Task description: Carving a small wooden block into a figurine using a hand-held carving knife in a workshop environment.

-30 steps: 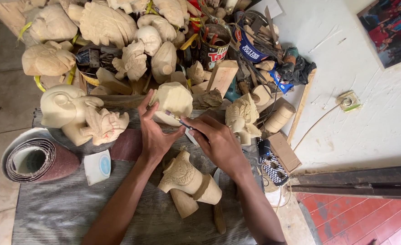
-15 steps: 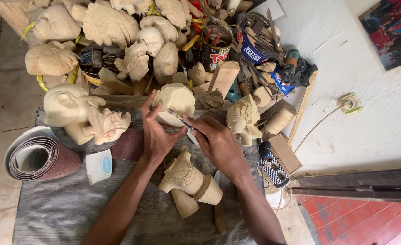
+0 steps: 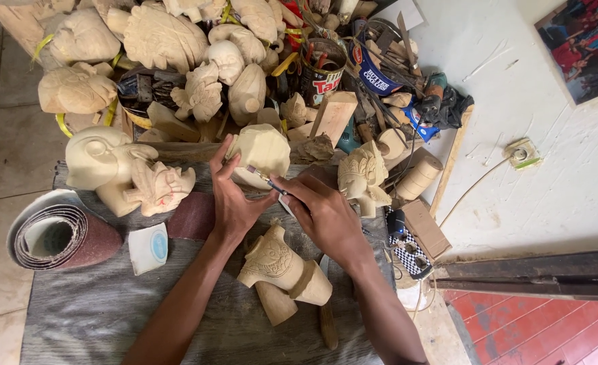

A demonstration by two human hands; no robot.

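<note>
Pale carved wood block (image 3: 264, 152) sits just above the hands, at the far edge of the grey cloth (image 3: 96, 318), tilted against the clutter behind it. Left hand (image 3: 235, 203) cups it from the left and below, thumb and fingers wrapped on its near side, grip closed on the block. Right hand (image 3: 326, 216) comes in from the right, grip pinching a thin carving tool (image 3: 266, 178) between thumb and fingers; the tool's tip touches the block's lower face.

Just below the hands lies a carved wooden piece (image 3: 282, 267) with a patterned top and stubby legs, on the cloth, between the two forearms. A wooden-handled blade (image 3: 326, 318) lies beside it, partly under the right forearm.

Left of the left hand: dark red sandpaper sheet (image 3: 191, 216), then a small white pad with a blue circle (image 3: 148, 247), then a roll of sandpaper (image 3: 59, 236) at the cloth's left edge. Above these stands a pale bird-like carving (image 3: 103, 162) touching a smaller carved figure (image 3: 160, 189).

Right of the block: a carved mask-like head (image 3: 360, 176), near a round wooden peg (image 3: 417, 177) and a checkered box (image 3: 407, 247).

Behind everything: pile of unfinished pale carvings (image 3: 164, 40), a tin can (image 3: 323, 67) holding tools, wood offcuts. Floor tile on the left, white wall (image 3: 536, 189) on the right, dark plank (image 3: 529, 274) along it.
</note>
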